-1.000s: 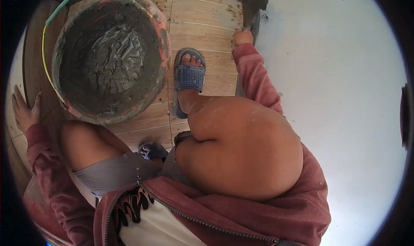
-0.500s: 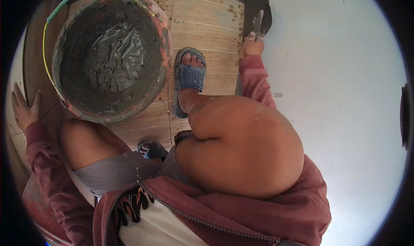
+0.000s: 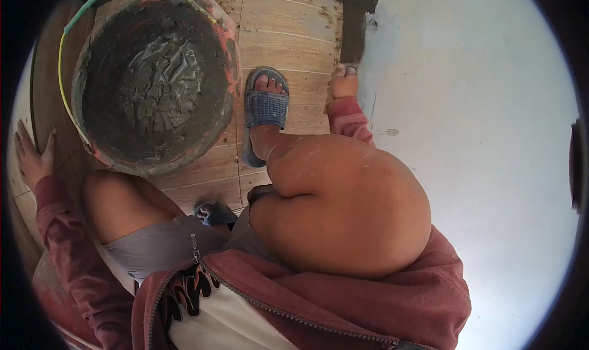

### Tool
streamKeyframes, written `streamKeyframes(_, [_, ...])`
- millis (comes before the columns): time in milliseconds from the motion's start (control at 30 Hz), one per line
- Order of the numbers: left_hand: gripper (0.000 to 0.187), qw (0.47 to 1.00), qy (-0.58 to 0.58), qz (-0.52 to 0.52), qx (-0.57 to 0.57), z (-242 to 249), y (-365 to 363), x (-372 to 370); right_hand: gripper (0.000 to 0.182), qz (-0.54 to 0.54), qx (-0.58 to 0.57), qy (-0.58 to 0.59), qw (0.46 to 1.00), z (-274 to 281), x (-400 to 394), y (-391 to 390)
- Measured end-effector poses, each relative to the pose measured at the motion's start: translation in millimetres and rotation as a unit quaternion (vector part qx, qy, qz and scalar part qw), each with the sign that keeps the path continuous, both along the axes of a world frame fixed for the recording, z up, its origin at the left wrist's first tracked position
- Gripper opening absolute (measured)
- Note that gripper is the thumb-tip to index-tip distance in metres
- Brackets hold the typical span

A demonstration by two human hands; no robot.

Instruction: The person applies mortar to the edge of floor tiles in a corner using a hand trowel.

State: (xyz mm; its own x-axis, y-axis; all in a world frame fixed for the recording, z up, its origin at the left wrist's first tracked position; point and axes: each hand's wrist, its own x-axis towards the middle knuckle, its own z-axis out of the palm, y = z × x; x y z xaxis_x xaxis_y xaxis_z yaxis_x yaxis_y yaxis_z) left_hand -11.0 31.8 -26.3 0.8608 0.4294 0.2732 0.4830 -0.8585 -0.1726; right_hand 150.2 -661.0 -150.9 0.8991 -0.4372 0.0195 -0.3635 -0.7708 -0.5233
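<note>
At the foot of the pale wall, my right hand (image 3: pixel 343 85) is closed round the handle of a trowel (image 3: pixel 351 66). Most of the trowel is hard to make out against the dark wet mortar strip (image 3: pixel 353 34) along the wall base. My left hand (image 3: pixel 38 160) rests flat with fingers spread on the wood-look surface at the far left, holding nothing. Between the hands stands a worn reddish bucket (image 3: pixel 236 74) with grey wet mortar (image 3: pixel 162 80) inside. Its yellow-green handle (image 3: pixel 61 74) leans to the left.
My sandalled foot (image 3: pixel 267 98) is planted right of the bucket on the wood-look tiles (image 3: pixel 294 25), with crumbs of mortar near the wall. The pale wall (image 3: pixel 472 135) fills the right side. A red, scuffed object (image 3: pixel 52 288) shows at the lower left.
My right hand has come down and left along the wall base, bringing the trowel off the wall face. More of the mortar strip shows. My left hand stays put.
</note>
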Motion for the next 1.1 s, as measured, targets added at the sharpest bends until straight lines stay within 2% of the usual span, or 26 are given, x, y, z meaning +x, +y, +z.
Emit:
streamKeyframes(33, [0.077, 1.000, -0.013, -0.011, 0.006, -1.9, 0.9, -0.3, 0.033, 0.009, 0.010, -0.004, 1.000, -1.2, -5.3, 1.2])
streamKeyframes(100, [0.077, 0.999, -0.025, -0.019, 0.013, -4.6, 1.6, -0.7, 0.032, 0.061, -0.086, 0.094, 0.990, 9.3, -7.0, 17.2])
streamKeyframes(133, [0.076, 1.000, -0.021, -0.012, 0.016, -5.3, 2.1, -0.6, 0.032, 0.063, -0.085, 0.097, 0.990, 18.7, -5.0, 24.4])
streamKeyframes(200, [0.076, 1.000, -0.015, -0.011, 0.020, -4.4, 3.8, -0.8, 0.028, -0.015, -0.025, 0.104, 0.994, 35.9, -5.3, 34.7])
streamKeyframes(233, [0.075, 0.999, -0.026, -0.031, 0.012, -3.8, 5.0, -0.6, 0.028, -0.019, -0.024, 0.104, 0.994, 29.9, -12.0, 26.4])
streamKeyframes(300, [0.075, 0.998, -0.042, -0.046, 0.003, -2.8, 6.1, 1.6, 0.022, -0.088, 0.143, 0.059, 0.984, 16.9, -18.7, 11.6])
streamKeyframes(333, [0.076, 0.999, -0.026, -0.028, 0.004, -2.3, 3.9, 1.4, 0.022, -0.081, 0.143, 0.059, 0.985, 39.4, -20.6, 29.2])
streamKeyframes(400, [0.077, 1.000, -0.002, -0.003, 0.005, -2.9, -1.3, -0.3, 0.019, -0.078, 0.193, -0.039, 0.977, 89.8, -36.7, 64.7])
streamKeyframes(467, [0.080, 0.995, -0.053, -0.084, 0.005, 3.8, -0.8, 6.2, 0.019, 0.078, 0.254, -0.092, 0.960, 103.2, -29.6, 64.5])
streamKeyframes(533, [0.083, 0.994, -0.051, -0.089, 0.021, 11.4, -9.7, 8.3, 0.016, 0.275, 0.119, -0.092, 0.950, 139.0, -9.8, 84.6])
streamKeyframes(567, [0.083, 0.998, -0.025, -0.056, 0.028, 13.8, -10.9, 8.2, 0.014, 0.362, 0.108, -0.101, 0.920, 174.1, -4.9, 121.6])
streamKeyframes(600, [0.084, 0.999, 0.000, -0.023, 0.034, 16.0, -14.6, 8.4, 0.018, 0.471, 0.000, -0.162, 0.867, 194.9, 2.6, 143.6])
streamKeyframes(633, [0.084, 0.999, -0.005, -0.008, 0.038, 20.8, -26.4, 8.5, 0.022, 0.573, -0.038, -0.135, 0.807, 210.0, 14.8, 160.9])
streamKeyframes(667, [0.084, 0.999, -0.011, 0.006, 0.038, 24.3, -37.2, 9.4, 0.026, 0.618, -0.073, -0.200, 0.756, 219.0, 20.7, 185.7])
streamKeyframes(733, [0.084, 0.998, -0.002, 0.022, 0.050, 32.1, -49.2, 11.7, 0.024, 0.705, -0.185, -0.177, 0.662, 236.4, 27.0, 219.9])
streamKeyframes(767, [0.084, 0.998, 0.001, 0.034, 0.048, 31.4, -50.5, 12.9, 0.024, 0.705, -0.179, -0.178, 0.662, 232.6, 26.6, 232.2])
streamKeyframes(833, [0.085, 0.999, -0.013, 0.017, 0.044, 30.8, -48.1, 12.5, 0.012, 0.757, -0.276, -0.206, 0.556, 220.7, 29.8, 256.0])
streamKeyframes(933, [0.085, 0.999, -0.014, 0.026, 0.040, 34.1, -53.0, 14.7, 0.006, 0.771, -0.302, -0.181, 0.531, 191.2, 27.7, 282.0])
streamKeyframes(1100, [0.087, 0.999, -0.007, 0.031, 0.044, 36.8, -48.7, 12.9, 0.010, 0.778, -0.295, -0.183, 0.524, 168.7, 18.8, 301.8])
